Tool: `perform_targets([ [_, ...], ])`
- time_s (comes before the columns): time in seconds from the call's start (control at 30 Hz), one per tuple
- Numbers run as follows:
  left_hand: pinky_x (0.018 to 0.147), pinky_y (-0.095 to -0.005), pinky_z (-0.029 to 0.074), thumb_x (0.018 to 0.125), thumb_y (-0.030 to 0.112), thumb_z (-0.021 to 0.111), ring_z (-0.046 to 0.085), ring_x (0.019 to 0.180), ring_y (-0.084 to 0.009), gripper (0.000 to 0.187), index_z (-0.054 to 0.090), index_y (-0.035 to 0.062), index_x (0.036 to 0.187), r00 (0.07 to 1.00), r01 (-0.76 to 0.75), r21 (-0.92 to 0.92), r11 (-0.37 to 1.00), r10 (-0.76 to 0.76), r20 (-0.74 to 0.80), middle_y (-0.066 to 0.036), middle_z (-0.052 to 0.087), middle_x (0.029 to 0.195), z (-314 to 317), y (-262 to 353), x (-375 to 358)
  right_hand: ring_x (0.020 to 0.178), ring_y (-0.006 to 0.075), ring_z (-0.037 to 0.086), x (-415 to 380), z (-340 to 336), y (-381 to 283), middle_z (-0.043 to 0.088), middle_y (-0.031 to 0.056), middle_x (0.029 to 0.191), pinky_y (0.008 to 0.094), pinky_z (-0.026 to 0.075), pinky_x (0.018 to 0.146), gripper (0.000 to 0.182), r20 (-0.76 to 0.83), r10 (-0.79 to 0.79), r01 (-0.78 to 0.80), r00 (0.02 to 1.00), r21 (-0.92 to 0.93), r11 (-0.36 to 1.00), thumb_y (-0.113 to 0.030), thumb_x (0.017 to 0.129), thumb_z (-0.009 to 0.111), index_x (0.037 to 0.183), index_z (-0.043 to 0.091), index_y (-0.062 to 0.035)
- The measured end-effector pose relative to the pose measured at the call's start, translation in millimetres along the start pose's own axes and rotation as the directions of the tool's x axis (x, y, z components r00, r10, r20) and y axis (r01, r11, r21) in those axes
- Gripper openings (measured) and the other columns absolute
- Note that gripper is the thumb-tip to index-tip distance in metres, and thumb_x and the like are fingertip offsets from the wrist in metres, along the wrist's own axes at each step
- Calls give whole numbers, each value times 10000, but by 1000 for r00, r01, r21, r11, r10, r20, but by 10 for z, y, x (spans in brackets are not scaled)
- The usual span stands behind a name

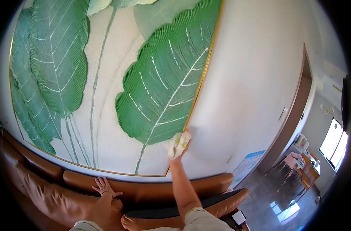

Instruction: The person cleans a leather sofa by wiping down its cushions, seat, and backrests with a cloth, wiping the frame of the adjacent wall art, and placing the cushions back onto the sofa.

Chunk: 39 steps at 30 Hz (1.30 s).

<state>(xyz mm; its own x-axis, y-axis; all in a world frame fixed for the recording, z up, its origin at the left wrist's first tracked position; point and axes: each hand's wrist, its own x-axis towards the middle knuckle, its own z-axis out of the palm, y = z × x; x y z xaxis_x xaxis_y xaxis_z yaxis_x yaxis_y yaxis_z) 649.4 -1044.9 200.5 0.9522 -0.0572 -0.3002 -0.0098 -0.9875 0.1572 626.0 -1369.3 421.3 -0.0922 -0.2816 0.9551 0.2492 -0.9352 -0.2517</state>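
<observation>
A large leaf painting [106, 96] in a thin gold frame [201, 82] hangs on the wall in front of me. My right hand [180, 151] is closed on a whitish cloth [176, 143] with yellow-green patches. It presses the cloth to the frame's right edge, near the lower right corner. Part of the fingers is hidden by the cloth. Lower left, my left hand [105, 187] lies with spread fingers on the brown leather sofa [144, 188], by the top of its cushions, holding nothing.
The sofa runs along the wall under the painting. At right are a light switch [283, 114], a blue-and-white poster [249, 163] and a doorway [295, 127]. Farther off stand a wooden chair [308, 178] and a table with things on it. A small white box-like item [239, 218] sits beside the sofa.
</observation>
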Motion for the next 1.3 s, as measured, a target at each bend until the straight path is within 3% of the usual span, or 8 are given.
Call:
perform_targets([
  [0.13, 1079, -662, -59, 484, 823, 675, -173, 1431, -360, 1462, -85, 108, 1508, 1000, -2, -1, 1000, 2, -8, -174, -127, 1567, 3, -11, -15, 1148, 440, 449, 1489, 117, -159, 452, 281, 1291, 462, 366, 1003, 342, 34, -175, 166, 984, 170, 971, -135, 959, 383, 1231, 476, 51],
  [0.43, 1055, -699, -53, 489, 854, 637, -158, 1431, -376, 1440, -61, 123, 1515, 998, -36, 0, 999, 36, -58, -164, -106, 1572, 5, -30, -35, 1034, 337, 572, 4868, 778, -537, 592, 193, 1123, 396, 462, 890, 488, 64, -198, 190, 978, 114, 975, -287, 782, 698, 1159, 548, -16],
  [0.6, 1032, -730, -26, 511, 863, 611, -126, 1435, -387, 1391, -2, 132, 1523, 992, -62, 14, 998, 63, -111, -145, -57, 1582, 35, -65, -54, 1054, 288, 569, 3700, 675, -410, 580, 160, 1149, 378, 450, 918, 482, -196, -188, 240, 962, 286, 928, -249, 817, 653, 1208, 523, 1],
  [0.8, 1017, -750, -11, 510, 844, 633, -71, 1446, -375, 1352, 62, 162, 1527, 987, -58, -4, 998, 57, -150, -130, -21, 1586, 35, -95, -97, 1174, 239, 515, 1853, 29, -214, 502, 128, 1311, 378, 407, 1014, 428, 310, 494, -563, 812, 640, 523, -240, 974, 415, 1323, 466, 2],
  [1.07, 1012, -761, -8, 533, 794, 661, -48, 1443, -385, 1317, 92, 136, 1522, 986, -76, -16, 997, 73, -147, -158, 19, 1579, -56, -77, -210, 1095, 245, 541, 2619, 269, 191, 534, 130, 1222, 402, 454, 942, 368, 143, 325, -350, 935, 530, 772, -243, 961, 442, 1256, 492, -29],
  [1.2, 1026, -749, 12, 511, 752, 713, -54, 1442, -386, 1357, 64, 115, 1519, 987, -60, -99, 993, 44, -153, -176, -1, 1574, -39, -42, -150, 1078, 288, 516, 1361, -71, 202, 518, 150, 1113, 400, 424, 962, 468, 233, -155, 181, 960, -96, 979, -176, 781, 694, 1164, 485, -5],
  [1.23, 1029, -746, 17, 506, 742, 726, -56, 1442, -386, 1368, 57, 109, 1518, 988, -56, -110, 992, 40, -149, -181, -6, 1573, -37, -53, -131, 1114, 321, 494, 919, -130, -73, 500, 161, 1135, 400, 424, 962, 478, 222, -1, -40, 975, 177, 983, -62, 758, 679, 1190, 484, 2],
  [1.3, 1037, -740, 28, 495, 721, 751, -59, 1441, -386, 1390, 44, 99, 1517, 990, -58, -99, 993, 44, -134, -190, -15, 1570, -54, -34, -47, 1122, 322, 501, 179, -503, -13, 506, 193, 1170, 381, 413, 971, 545, 484, 45, -42, 874, -17, 999, 43, 758, 592, 1282, 447, 12],
])
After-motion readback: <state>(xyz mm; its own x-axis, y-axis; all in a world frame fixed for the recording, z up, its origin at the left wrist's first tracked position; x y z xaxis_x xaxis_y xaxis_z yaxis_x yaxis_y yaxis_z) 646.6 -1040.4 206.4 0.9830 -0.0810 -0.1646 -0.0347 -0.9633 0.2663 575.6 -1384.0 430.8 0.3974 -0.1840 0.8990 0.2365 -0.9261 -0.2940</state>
